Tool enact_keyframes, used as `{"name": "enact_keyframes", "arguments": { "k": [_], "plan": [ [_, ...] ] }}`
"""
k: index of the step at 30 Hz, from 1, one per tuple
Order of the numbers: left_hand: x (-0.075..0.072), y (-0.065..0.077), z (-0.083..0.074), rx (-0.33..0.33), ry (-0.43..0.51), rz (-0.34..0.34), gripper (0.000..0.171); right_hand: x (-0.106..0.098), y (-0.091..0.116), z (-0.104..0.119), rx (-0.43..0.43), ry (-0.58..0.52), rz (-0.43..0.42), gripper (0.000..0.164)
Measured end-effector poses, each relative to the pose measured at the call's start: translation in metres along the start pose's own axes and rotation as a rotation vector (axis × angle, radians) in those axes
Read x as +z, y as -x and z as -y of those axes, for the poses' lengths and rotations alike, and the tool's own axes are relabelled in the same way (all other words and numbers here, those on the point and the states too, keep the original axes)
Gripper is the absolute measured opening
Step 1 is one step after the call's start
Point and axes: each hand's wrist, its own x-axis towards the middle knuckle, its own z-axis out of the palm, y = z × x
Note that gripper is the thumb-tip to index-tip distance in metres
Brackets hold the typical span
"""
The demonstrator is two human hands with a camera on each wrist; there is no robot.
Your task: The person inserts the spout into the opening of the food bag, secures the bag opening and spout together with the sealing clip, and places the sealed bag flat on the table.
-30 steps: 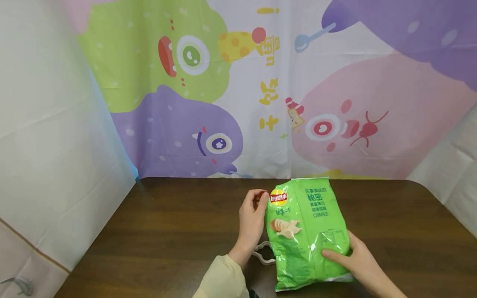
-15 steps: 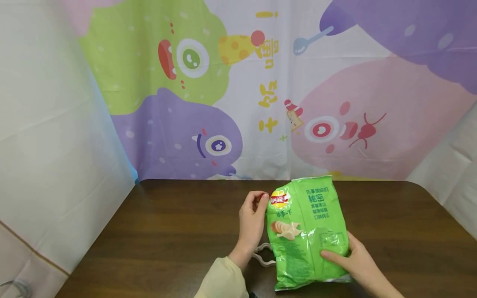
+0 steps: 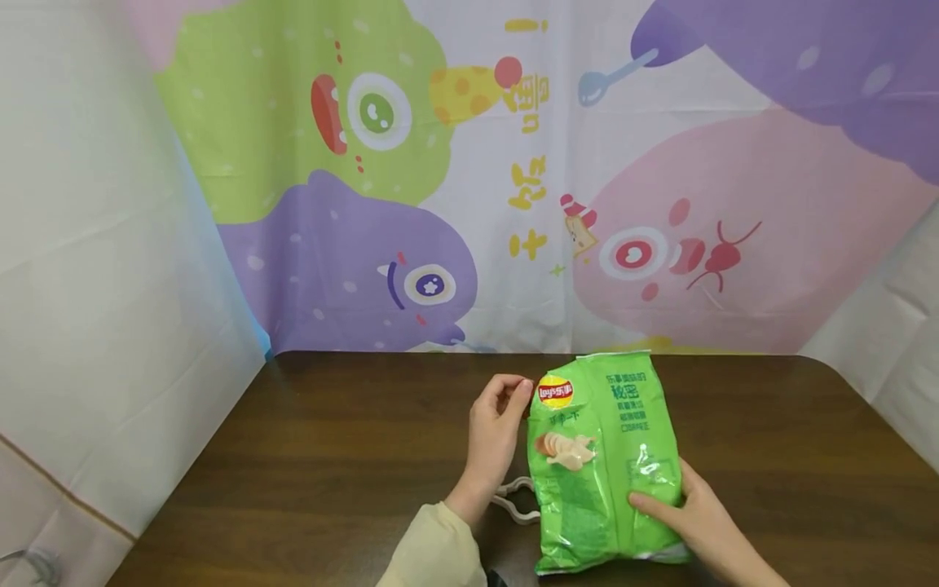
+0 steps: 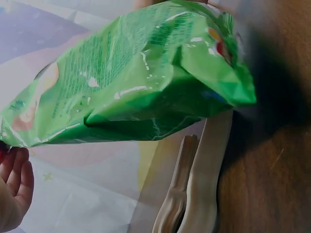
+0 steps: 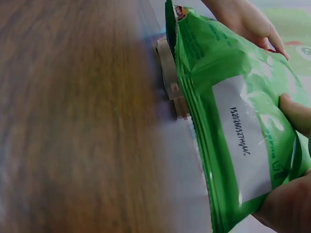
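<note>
A green Lay's bag of potato chips is held tilted over the table, its printed back facing up in the head view. My right hand grips its lower right side, thumb on top and fingers underneath. At the upper left edge, my left hand pinches the bag between thumb and curled fingers. A small red bit shows at those fingertips; whether it is bag print or a separate piece I cannot tell. Partly under the bag lies a pale beige, wavy two-armed thing, its two bars clearer in the left wrist view.
The dark wooden table reaches back to a cartoon-print curtain. White cloth walls stand at both sides. A small dark object shows at the bottom edge beside the left sleeve.
Over the last second the bag shifts and tilts slightly, its lower end moving a little left. Both hands keep their hold and barely move.
</note>
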Motion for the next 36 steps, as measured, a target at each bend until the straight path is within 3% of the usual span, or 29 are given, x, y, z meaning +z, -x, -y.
{"name": "enact_keyframes", "arguments": {
  "k": [6,13,25,33,36],
  "plan": [
    [-0.002,0.000,0.000,-0.018,-0.004,0.050,0.018,0.003,-0.001,0.001,0.042,0.023,-0.046,0.061],
    [-0.002,0.003,-0.001,-0.067,-0.021,0.109,0.019,0.005,0.002,-0.001,-0.012,0.057,-0.087,0.055],
    [-0.004,0.000,0.000,-0.040,0.091,0.079,0.019,0.005,0.000,-0.002,-0.046,0.091,-0.162,0.051],
    [-0.002,-0.008,0.025,-0.033,0.155,0.106,0.022,0.007,-0.001,-0.002,-0.025,0.073,-0.173,0.051],
    [0.000,-0.006,0.023,-0.022,0.158,0.126,0.022,0.006,-0.001,-0.003,-0.017,0.087,-0.186,0.051]
  ]
}}
